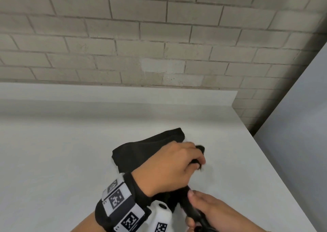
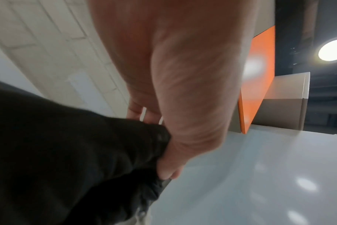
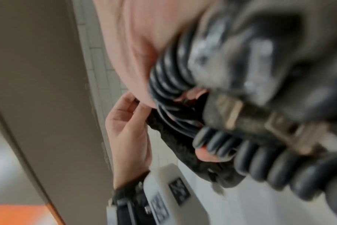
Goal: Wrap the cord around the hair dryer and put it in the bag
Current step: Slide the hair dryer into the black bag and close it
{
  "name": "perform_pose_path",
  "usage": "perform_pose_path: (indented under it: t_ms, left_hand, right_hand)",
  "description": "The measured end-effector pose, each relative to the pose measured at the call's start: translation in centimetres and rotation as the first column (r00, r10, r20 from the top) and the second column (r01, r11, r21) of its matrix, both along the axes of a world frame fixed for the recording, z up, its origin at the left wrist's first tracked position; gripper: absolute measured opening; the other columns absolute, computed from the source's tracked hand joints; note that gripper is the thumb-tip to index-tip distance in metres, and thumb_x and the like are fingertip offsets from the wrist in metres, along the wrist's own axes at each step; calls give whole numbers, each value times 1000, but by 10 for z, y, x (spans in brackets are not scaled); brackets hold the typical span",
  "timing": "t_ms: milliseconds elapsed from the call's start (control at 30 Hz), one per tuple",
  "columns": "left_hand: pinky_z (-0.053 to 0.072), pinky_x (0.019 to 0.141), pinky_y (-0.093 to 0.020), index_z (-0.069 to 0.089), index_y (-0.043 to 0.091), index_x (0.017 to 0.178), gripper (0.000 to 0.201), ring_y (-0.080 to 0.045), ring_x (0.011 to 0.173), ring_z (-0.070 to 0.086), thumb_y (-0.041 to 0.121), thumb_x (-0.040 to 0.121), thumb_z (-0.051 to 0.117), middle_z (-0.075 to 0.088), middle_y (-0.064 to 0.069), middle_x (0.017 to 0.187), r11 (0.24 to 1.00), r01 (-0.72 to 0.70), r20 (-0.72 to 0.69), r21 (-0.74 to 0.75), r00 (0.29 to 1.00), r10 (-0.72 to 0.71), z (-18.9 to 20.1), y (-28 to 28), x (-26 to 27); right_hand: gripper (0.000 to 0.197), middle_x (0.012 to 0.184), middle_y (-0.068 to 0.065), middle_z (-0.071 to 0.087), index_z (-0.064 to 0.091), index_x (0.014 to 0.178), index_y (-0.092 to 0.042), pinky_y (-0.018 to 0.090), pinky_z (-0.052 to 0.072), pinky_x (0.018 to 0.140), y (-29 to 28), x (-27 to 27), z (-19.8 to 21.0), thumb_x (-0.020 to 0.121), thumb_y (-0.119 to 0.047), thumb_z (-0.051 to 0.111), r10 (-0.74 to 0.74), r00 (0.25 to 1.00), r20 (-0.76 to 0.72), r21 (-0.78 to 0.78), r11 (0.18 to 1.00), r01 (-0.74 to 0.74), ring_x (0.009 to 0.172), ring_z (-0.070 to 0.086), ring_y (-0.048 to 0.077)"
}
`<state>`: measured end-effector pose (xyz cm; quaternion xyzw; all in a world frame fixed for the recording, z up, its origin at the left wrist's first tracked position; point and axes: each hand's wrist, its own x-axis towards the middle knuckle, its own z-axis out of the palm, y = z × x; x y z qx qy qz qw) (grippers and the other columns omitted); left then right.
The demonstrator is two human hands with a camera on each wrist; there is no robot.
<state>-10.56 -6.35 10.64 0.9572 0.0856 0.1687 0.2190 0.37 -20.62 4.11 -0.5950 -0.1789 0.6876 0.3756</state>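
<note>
Gripping the bag, left hand; right hand clasps cord-wrapped hair dryer.

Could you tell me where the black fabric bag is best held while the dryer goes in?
Probably at its mouth hem, from the near side. The black fabric bag lies limp on the white table, and the left hand already grips that edge, facing the cord-wrapped black hair dryer.

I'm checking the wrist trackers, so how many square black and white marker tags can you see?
4 in the head view, all on the left wrist band: one topmost, two below, one cut off at the bottom edge. Others may be hidden.
</note>
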Motion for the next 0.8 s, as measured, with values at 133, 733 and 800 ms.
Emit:
perform_pose_path:
  t_ms: [133, 733, 800]
  left_hand:
    - [35, 97, -25, 57, 31, 121, 43, -2, 102, 52, 6, 86, 51, 60, 15, 114, 999, 5, -103, -48, 995, -10, -8, -12, -6]
    - [41, 56, -19, 39, 25, 89, 23, -9, 62, 52, 39, 89, 56, 55, 7, 77, 729, -650, -489, -215, 717, 496, -91, -18, -62]
    - [38, 53, -17, 42, 25, 87, 17, -8, 57, 48, 34, 91, 56, 54, 7, 71, 743, -600, -464, -296, 770, 438, -85, -20, -66]
  right_hand:
    - [43, 78, 22, 53, 56, 109, 3, 42, 48, 66, 7, 7, 4, 85, -30, 70, -225, 848, -479, -107, 974, 199, 65, 56, 34]
    - [100, 124, 23, 65, 54, 128, 5, 50, 56, 71, 7, -28, -31, 31, 13, 76, -449, 761, -468, 258, 754, 604, 99, 65, 42]
    - [80, 119, 24, 67, 55, 126, 4, 46, 58, 65, 13, -30, -29, 48, 17, 67, -525, 719, -455, 245, 703, 668, 99, 65, 43]
